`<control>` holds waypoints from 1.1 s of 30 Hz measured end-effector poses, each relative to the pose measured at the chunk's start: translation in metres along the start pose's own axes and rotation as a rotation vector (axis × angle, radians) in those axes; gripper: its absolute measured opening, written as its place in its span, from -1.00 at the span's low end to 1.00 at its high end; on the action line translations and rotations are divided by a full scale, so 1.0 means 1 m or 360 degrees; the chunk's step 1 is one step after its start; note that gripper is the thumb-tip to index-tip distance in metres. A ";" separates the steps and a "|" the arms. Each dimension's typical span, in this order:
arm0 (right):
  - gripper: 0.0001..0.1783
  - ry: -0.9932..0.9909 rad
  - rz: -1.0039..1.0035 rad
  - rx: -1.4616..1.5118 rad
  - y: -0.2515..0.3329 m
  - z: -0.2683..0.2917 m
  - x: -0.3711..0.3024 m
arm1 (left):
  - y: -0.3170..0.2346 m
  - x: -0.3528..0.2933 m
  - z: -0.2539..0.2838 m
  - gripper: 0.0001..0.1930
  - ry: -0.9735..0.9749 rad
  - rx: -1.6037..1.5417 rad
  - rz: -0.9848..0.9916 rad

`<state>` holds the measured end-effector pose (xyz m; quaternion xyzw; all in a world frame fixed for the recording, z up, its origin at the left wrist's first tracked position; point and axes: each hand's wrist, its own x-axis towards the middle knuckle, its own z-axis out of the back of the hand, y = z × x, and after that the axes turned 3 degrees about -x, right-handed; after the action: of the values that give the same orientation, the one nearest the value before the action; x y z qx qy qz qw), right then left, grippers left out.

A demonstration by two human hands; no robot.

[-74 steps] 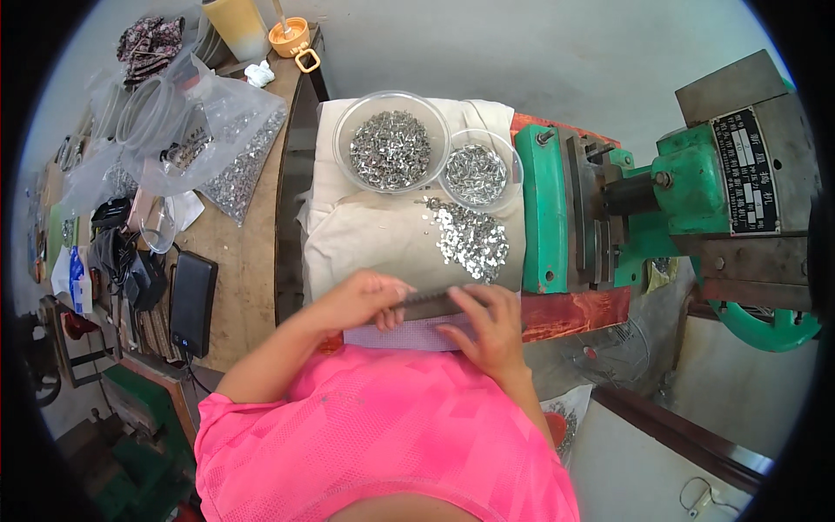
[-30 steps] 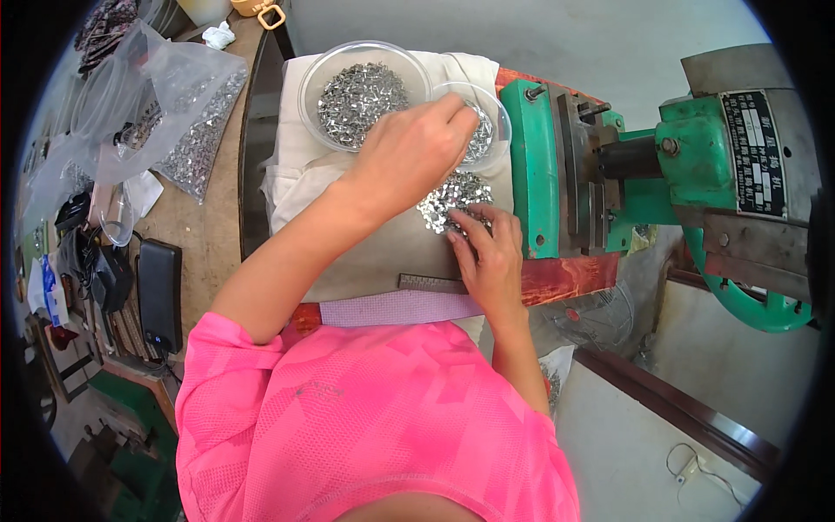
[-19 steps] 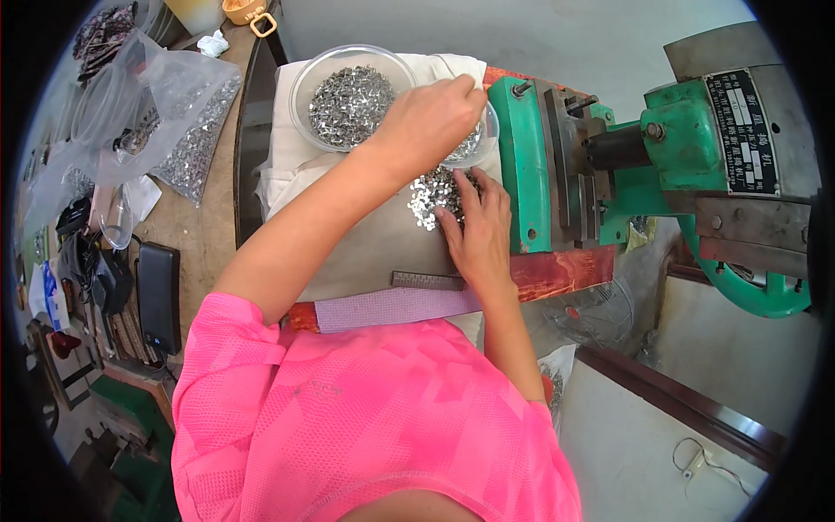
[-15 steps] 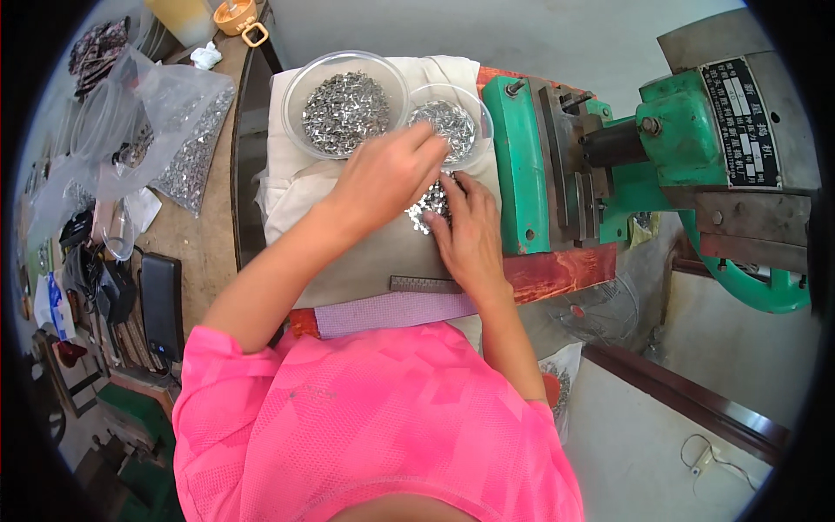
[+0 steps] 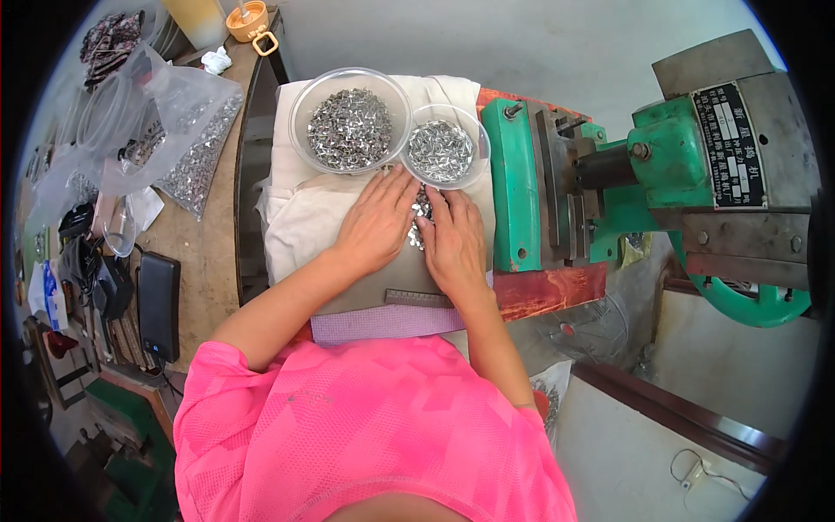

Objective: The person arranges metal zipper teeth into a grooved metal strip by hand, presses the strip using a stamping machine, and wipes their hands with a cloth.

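Hands (image 5: 378, 223) lie unclenched around metal pieces (image 5: 417, 234); bare cloth (image 5: 301, 222) leftward, bowl rims (image 5: 351, 171) just ahead

pale grey wall (image 5: 391, 39) beyond a brown wooden table (image 5: 207, 252) at left

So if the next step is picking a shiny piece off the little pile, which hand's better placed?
Probably the right hand: its thumb and fingers are spread, with part of the pile showing between them. The left hand is close too, but its fingers lie nearly together beside the pile.
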<state>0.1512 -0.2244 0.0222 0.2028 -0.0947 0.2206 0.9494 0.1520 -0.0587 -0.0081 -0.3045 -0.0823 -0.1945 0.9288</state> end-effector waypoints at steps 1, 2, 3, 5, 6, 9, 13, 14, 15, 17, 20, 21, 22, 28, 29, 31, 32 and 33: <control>-0.49 0.0000 0.0031 0.0032 0.000 0.001 -0.002 | 0.000 0.000 -0.001 -0.48 0.0016 -0.0028 -0.0023; -0.50 0.0002 0.0039 0.0069 0.004 0.003 -0.005 | 0.000 -0.002 0.000 -0.48 0.0006 -0.0030 -0.0019; -0.50 0.0003 0.0047 0.0065 0.006 0.005 -0.010 | 0.001 -0.005 0.003 -0.50 0.0030 -0.0049 -0.0096; -0.47 0.0066 0.0070 0.0122 0.010 0.009 -0.019 | -0.001 -0.013 0.008 -0.52 0.0045 -0.0068 -0.0170; -0.53 0.0060 0.0057 0.0189 0.015 0.014 -0.022 | -0.003 -0.018 0.012 -0.54 0.0082 -0.0156 -0.0192; -0.63 0.0133 0.0001 0.0290 0.013 0.021 -0.034 | -0.002 -0.031 0.025 -0.55 0.0184 -0.0300 -0.0223; -0.74 -0.0144 -0.0068 0.0177 0.003 0.029 -0.020 | -0.002 -0.023 0.032 -0.57 0.0016 -0.0232 -0.0221; -0.74 -0.0246 -0.0052 0.0133 -0.002 0.027 -0.015 | -0.001 -0.018 0.029 -0.57 0.0013 -0.0233 -0.0224; -0.74 -0.0249 -0.0043 0.0133 -0.004 0.027 -0.009 | 0.002 -0.013 0.023 -0.57 -0.0091 -0.0039 -0.0186; -0.72 -0.0129 -0.0316 0.0048 -0.007 0.026 0.004 | 0.004 -0.003 0.017 -0.58 -0.0204 0.0159 -0.0144; -0.73 -0.0102 -0.0415 -0.0022 -0.009 0.027 0.025 | 0.000 0.010 0.012 -0.58 -0.0248 0.0366 -0.0103; -0.65 -0.0015 -0.0527 -0.0008 -0.010 0.027 0.030 | -0.001 0.014 0.011 -0.58 -0.0135 0.0377 -0.0032; -0.65 -0.0018 -0.0529 -0.0010 -0.013 0.026 0.035 | -0.001 0.017 0.011 -0.58 -0.0022 0.0389 0.0041; -0.58 -0.0082 -0.0740 0.0134 -0.037 0.025 0.057 | 0.001 0.019 0.001 -0.63 -0.0141 0.0631 -0.0040; -0.58 -0.0085 -0.0746 0.0133 -0.039 0.026 0.060 | 0.000 0.019 0.002 -0.63 -0.0138 0.0629 -0.0046; -0.67 0.0000 -0.1006 0.0530 -0.041 0.029 0.068 | 0.000 0.023 0.004 -0.64 -0.0091 0.0647 -0.0035; -0.67 -0.0007 -0.1010 0.0526 -0.043 0.031 0.066 | 0.000 0.024 0.004 -0.64 -0.0092 0.0644 -0.0042; -0.71 0.0052 -0.0961 0.0546 -0.044 0.031 0.062 | -0.001 0.024 0.005 -0.67 -0.0149 0.0676 -0.0054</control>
<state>0.2234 -0.2498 0.0520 0.3746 0.0232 -0.0542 0.9253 0.1733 -0.0642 0.0032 -0.1092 -0.1697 -0.1740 0.9638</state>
